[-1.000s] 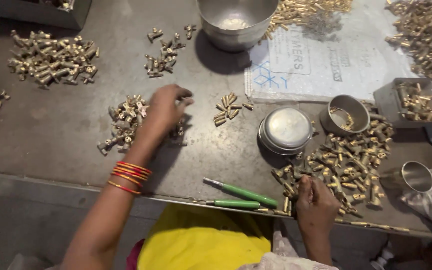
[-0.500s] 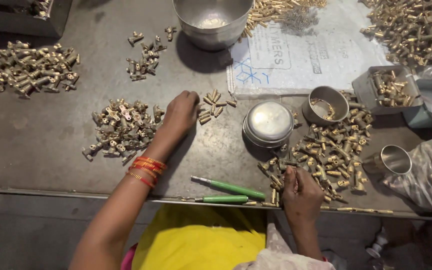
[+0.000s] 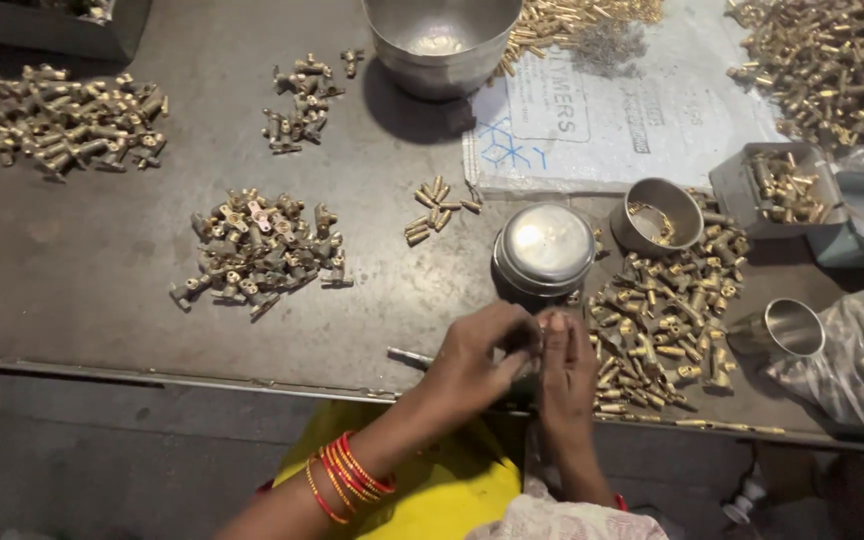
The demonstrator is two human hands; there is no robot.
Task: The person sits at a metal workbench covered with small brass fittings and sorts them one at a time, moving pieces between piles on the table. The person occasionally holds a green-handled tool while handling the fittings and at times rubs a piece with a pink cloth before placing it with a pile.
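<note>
My left hand (image 3: 480, 352) and my right hand (image 3: 566, 368) meet at the table's front edge, fingertips pinched together on a small brass part (image 3: 542, 328) that they mostly hide. Red and orange bangles (image 3: 347, 475) ring my left wrist. Just beyond the hands stands a round lidded steel tin (image 3: 544, 248). A heap of brass fittings (image 3: 667, 320) lies right of my right hand. A few short brass pins (image 3: 437, 210) lie further back, and a larger pile of brass fittings (image 3: 257, 250) sits to the left. The metal tip of a tool (image 3: 407, 355) pokes out from under my left hand.
A steel bowl (image 3: 442, 40) stands at the back on a white printed sack (image 3: 602, 120). A small steel cup (image 3: 657, 215), a grey tray of parts (image 3: 777, 185) and another steel cup (image 3: 792, 328) sit at the right. More brass piles (image 3: 62, 120) lie far left.
My left hand left the short brass pins and came back to the front edge. It now meets my right hand there. The green-handled tools are now mostly covered by my hands.
</note>
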